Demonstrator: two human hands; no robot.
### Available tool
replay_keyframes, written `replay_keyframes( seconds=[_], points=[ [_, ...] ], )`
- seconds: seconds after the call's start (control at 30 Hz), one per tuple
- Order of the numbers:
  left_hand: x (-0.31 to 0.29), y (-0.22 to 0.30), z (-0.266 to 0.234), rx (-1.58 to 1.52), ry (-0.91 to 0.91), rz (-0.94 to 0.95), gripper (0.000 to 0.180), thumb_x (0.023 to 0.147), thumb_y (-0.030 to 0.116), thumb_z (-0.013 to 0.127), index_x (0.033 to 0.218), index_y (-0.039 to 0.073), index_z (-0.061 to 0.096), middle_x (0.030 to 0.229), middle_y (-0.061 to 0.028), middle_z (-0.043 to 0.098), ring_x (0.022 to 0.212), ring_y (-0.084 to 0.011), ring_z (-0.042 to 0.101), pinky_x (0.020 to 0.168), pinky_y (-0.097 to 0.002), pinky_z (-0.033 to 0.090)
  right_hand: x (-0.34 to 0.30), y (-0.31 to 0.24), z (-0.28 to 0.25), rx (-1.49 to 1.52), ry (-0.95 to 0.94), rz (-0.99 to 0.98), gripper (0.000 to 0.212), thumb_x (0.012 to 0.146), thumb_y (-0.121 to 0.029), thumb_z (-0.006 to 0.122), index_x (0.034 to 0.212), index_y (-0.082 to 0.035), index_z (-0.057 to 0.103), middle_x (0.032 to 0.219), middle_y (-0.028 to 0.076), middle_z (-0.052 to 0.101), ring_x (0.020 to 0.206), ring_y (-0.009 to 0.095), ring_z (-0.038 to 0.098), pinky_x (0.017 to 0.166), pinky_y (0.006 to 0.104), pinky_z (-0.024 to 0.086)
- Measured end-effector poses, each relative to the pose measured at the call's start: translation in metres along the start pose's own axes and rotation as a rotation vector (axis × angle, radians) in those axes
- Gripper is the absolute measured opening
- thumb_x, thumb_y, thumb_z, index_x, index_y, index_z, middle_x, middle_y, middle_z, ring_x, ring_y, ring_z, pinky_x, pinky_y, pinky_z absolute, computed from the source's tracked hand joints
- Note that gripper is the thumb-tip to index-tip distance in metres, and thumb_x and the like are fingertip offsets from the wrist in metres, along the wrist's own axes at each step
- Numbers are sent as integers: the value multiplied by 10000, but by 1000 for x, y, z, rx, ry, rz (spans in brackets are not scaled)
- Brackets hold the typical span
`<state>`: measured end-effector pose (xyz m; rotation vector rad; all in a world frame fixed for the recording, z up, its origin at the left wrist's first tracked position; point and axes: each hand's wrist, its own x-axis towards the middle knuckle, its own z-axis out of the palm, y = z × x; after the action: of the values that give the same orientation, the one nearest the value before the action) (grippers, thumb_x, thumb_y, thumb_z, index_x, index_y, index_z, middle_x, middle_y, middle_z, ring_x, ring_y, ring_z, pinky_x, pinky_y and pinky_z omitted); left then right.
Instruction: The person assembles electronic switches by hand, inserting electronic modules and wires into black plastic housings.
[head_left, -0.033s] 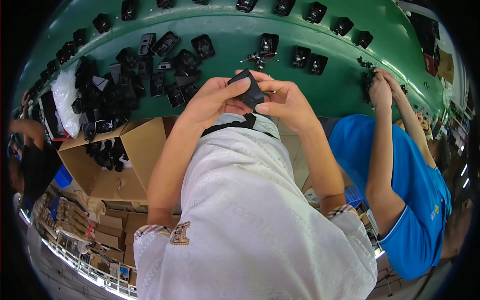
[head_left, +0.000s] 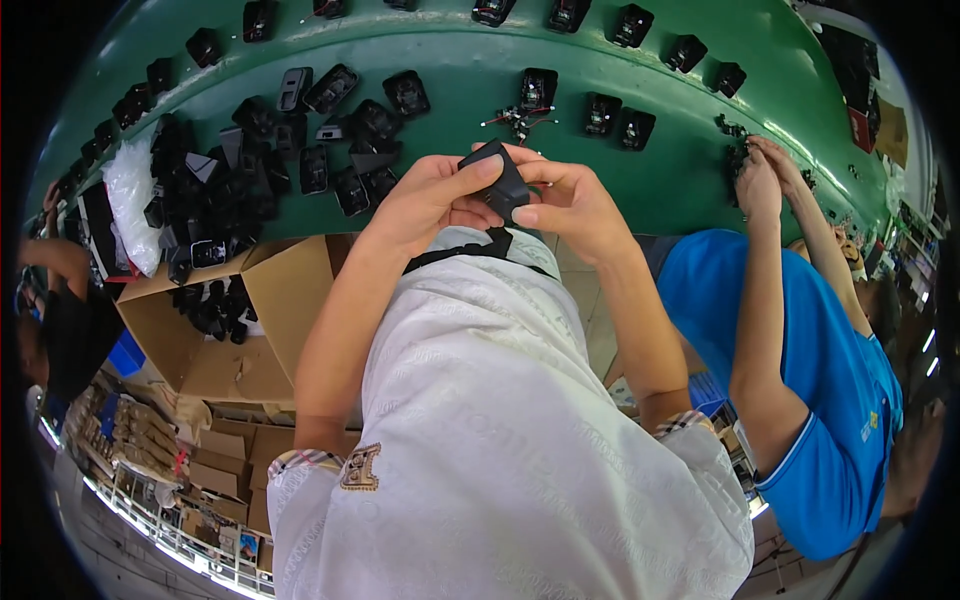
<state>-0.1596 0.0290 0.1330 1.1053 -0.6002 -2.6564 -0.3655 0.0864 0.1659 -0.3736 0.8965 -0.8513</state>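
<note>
Between my two hands, at the near edge of the green table, is a black plastic housing [head_left: 508, 184], tilted, with its outer face up. My left hand [head_left: 432, 200] grips its left side, thumb lying on top. My right hand [head_left: 572, 205] pinches its right side, with the thumb at its lower corner. What my fingers touch underneath is hidden. Just beyond lie a small bundle of wired parts [head_left: 519, 120] with red and white leads and an open black housing [head_left: 538, 88].
Black housings [head_left: 240, 160] are heaped at the left beside a clear plastic bag [head_left: 132, 205]. An open cardboard box [head_left: 288, 300] with black parts stands below them. More housings [head_left: 634, 25] line the far strip of the green table [head_left: 460, 75]. A co-worker in blue [head_left: 800, 330] works close on my right.
Almost nothing differs. My hands keep the same hold on the black housing, which has shifted very slightly. The co-worker's hands on the right have moved a little.
</note>
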Motion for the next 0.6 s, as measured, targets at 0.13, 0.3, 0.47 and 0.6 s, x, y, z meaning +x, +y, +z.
replay_keyframes(
  seconds=[0.13, 0.3, 0.47, 0.6],
  points=[
    [3, 2, 6, 238, 47, -106, 501, 923, 492, 650, 977, -5, 686, 829, -119, 726, 688, -175, 703, 657, -285, 577, -9, 26, -23, -361, 86, -167, 321, 706, -76, 832, 1001, -18, 721, 1432, 169, 503, 1330, 271, 470, 1099, 433, 379],
    [16, -3, -35, 1314, 812, 745, 256, 856, 222, 702, 1051, 59, 679, 922, -102, 679, 924, -299, 638, 841, -396, 499, -21, 46, -76, -1413, 533, -566, 332, 654, -96, 835, 954, -58, 697, 1363, 112, 569, 1304, 372, 477, 1059, 458, 394],
    [32, 8, -52, 1821, 820, 695, 600, 719, 113, 763, 1286, 107, 566, 1328, -146, 483, 1305, -397, 391, 1050, -510, 355, -24, 72, -122, -1630, 649, -579, 362, 643, -81, 824, 972, -81, 674, 1374, 93, 546, 1299, 366, 460, 1035, 466, 392],
    [46, 4, -58, 1902, 833, 627, 710, 690, 97, 795, 1343, 153, 522, 1378, -149, 440, 1329, -391, 368, 1057, -513, 341, -13, 75, -127, -1705, 730, -567, 395, 635, -69, 819, 994, -103, 657, 1387, 82, 515, 1330, 359, 422, 1046, 475, 368]
  ],
)
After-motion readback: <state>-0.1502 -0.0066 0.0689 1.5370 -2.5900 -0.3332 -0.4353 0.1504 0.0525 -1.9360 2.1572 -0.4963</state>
